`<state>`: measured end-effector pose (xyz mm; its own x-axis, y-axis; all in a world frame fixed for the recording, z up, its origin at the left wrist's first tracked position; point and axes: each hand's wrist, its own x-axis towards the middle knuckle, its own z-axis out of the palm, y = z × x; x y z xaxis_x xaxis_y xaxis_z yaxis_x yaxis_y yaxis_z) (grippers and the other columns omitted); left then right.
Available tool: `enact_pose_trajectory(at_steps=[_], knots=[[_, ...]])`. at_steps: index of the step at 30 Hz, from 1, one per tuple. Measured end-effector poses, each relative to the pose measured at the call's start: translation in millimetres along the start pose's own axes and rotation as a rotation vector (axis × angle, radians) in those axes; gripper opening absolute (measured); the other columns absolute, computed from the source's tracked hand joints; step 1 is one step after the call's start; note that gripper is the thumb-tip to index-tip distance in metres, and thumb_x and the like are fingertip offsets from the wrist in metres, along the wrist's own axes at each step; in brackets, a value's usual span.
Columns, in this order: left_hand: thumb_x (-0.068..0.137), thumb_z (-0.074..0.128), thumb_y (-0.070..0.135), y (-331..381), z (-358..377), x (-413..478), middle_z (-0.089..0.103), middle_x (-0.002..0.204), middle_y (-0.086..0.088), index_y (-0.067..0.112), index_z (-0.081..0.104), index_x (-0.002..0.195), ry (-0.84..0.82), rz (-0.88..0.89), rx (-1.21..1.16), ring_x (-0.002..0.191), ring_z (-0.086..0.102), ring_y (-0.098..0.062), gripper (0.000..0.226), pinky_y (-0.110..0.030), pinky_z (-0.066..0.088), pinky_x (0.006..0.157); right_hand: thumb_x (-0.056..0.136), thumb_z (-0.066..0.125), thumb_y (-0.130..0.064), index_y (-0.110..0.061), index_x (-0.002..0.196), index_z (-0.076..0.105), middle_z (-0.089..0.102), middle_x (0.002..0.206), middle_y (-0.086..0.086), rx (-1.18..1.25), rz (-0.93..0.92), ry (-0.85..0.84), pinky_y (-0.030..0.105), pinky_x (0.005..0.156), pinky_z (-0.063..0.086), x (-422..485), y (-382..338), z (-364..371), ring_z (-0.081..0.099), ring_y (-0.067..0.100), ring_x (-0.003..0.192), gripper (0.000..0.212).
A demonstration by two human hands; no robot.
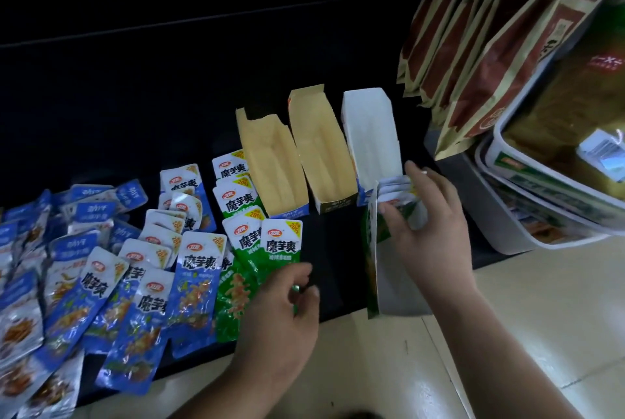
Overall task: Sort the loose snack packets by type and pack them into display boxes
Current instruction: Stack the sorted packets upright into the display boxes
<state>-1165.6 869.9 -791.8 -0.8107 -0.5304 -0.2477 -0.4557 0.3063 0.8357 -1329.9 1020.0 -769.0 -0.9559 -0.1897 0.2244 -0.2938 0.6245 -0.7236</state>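
Dark surface (pixel 338 154) under everything, bordered by pale tiles at the near edge. At about four o'clock of centre, right on that border: green box (pixel 371 266), open-topped and tilted, with a stack of packets (pixel 395 190) upright at its far end. Right hand (pixel 429 225) gripping that end, thumb against the left wall, fingers (pixel 414 171) curled over the stack from behind.

At nine o'clock of the box, left hand (pixel 280 313), fingers (pixel 299 271) bent and pinching the lower end of a green packet (pixel 282 244), with a sliver of green showing between them. More green packets (pixel 236 202) overlapping in a row toward eleven o'clock. Blue packets (pixel 192 286) heaped farther out at nine o'clock, spilling to the frame edge.

At twelve o'clock of the green box, three open empty boxes side by side: tan-lined box (pixel 274 165), second tan-lined box (pixel 324 151), white-lined box (pixel 372 134). At two o'clock, stacked white tubs (pixel 514 232). Above those, brown-and-red bags (pixel 473 46) hanging in a row.
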Motion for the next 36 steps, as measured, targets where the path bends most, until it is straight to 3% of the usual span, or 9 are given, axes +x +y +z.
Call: enact_pose_trajectory(at_steps=[7, 12, 14, 18, 21, 25, 30, 32, 36], knots=[[0.094, 0.068, 0.045, 28.3, 17.7, -3.6, 0.061, 0.112, 0.022, 0.044, 0.061, 0.131, -0.078, 0.092, -0.025, 0.095, 0.059, 0.005, 0.038, -0.012, 0.048, 0.076, 0.092, 0.073, -0.028, -0.022, 0.11, 0.066, 0.058, 0.114, 0.0, 0.017, -0.024, -0.007, 0.005, 0.071, 0.038, 27.8, -1.8, -2.5, 0.05, 0.001, 0.091, 0.02], [0.086, 0.064, 0.042, 39.9, 57.7, 14.9, 0.067, 0.1, 0.013, 0.046, 0.062, 0.125, -0.105, 0.088, -0.07, 0.078, 0.063, -0.01, 0.04, -0.039, 0.059, 0.077, 0.091, 0.076, -0.032, -0.026, 0.125, 0.064, 0.058, 0.121, -0.003, 0.004, -0.001, 0.029, 0.004, 0.071, 0.036, 22.1, -3.2, 1.2, 0.051, 0.002, 0.097, 0.037], [0.087, 0.065, 0.037, 35.3, 61.1, 19.0, 0.069, 0.098, 0.012, 0.046, 0.063, 0.122, -0.111, 0.074, -0.084, 0.076, 0.065, -0.01, 0.036, -0.038, 0.059, 0.074, 0.089, 0.078, -0.032, -0.024, 0.134, 0.061, 0.057, 0.128, -0.003, 0.03, 0.024, 0.084, 0.001, 0.079, 0.036, 13.5, -2.0, -0.4, 0.052, 0.002, 0.108, 0.048], [0.093, 0.073, 0.029, 36.3, 56.7, 16.2, 0.07, 0.096, 0.014, 0.045, 0.065, 0.111, -0.089, 0.094, -0.128, 0.076, 0.067, -0.004, 0.025, -0.022, 0.053, 0.07, 0.091, 0.078, -0.026, -0.014, 0.139, 0.057, 0.057, 0.134, 0.002, 0.014, 0.006, 0.23, 0.036, 0.101, 0.049, -11.5, -5.0, -7.8, 0.055, 0.019, 0.126, 0.054], [0.094, 0.071, 0.035, 29.1, 39.4, 7.7, 0.069, 0.101, 0.015, 0.039, 0.066, 0.121, -0.057, 0.092, -0.065, 0.084, 0.064, 0.0, 0.027, -0.014, 0.049, 0.073, 0.094, 0.069, -0.013, -0.006, 0.122, 0.067, 0.063, 0.123, 0.009, 0.018, -0.208, 0.276, 0.041, 0.098, 0.05, -37.7, -26.3, -12.7, 0.061, 0.028, 0.117, 0.029], [0.09, 0.07, 0.03, -19.8, -13.4, 6.9, 0.061, 0.118, 0.014, 0.034, 0.068, 0.122, 0.09, 0.146, 0.338, 0.108, 0.057, -0.008, 0.032, -0.023, 0.047, 0.088, 0.094, 0.063, -0.017, -0.018, 0.105, 0.072, 0.068, 0.102, -0.009, 0.292, -0.183, -0.115, 0.025, 0.082, 0.053, -76.9, -70.2, 30.1, 0.068, 0.01, 0.097, 0.014], [0.089, 0.057, 0.041, -62.1, -39.9, 6.9, 0.044, 0.15, 0.001, 0.025, 0.058, 0.137, 0.0, 0.097, 0.834, 0.135, 0.037, -0.027, 0.05, -0.047, 0.044, 0.107, 0.09, 0.053, -0.041, -0.016, 0.124, 0.067, 0.058, 0.138, 0.007, -0.037, 0.05, -0.493, 0.041, 0.105, 0.048, -92.8, -49.8, 107.1, 0.051, 0.03, 0.13, 0.044], [0.083, 0.058, 0.041, -64.4, -36.0, 7.2, 0.051, 0.147, -0.006, 0.02, 0.062, 0.133, -0.021, 0.111, 0.898, 0.135, 0.041, -0.03, 0.055, -0.055, 0.049, 0.1, 0.092, 0.056, -0.047, -0.016, 0.134, 0.061, 0.053, 0.146, 0.008, -0.215, 0.048, -0.539, 0.044, 0.108, 0.043, -88.5, -44.9, 120.4, 0.043, 0.033, 0.133, 0.052], [0.079, 0.042, 0.042, -61.6, -29.5, 9.5, 0.052, 0.151, -0.004, 0.018, 0.055, 0.147, -0.089, 0.186, 0.805, 0.14, 0.047, -0.026, 0.073, -0.051, 0.053, 0.095, 0.09, 0.063, -0.049, -0.018, 0.139, 0.059, 0.058, 0.143, 0.004, -0.27, -0.018, -0.451, 0.045, 0.105, 0.044, -81.4, -46.3, 136.2, 0.047, 0.033, 0.127, 0.058]])
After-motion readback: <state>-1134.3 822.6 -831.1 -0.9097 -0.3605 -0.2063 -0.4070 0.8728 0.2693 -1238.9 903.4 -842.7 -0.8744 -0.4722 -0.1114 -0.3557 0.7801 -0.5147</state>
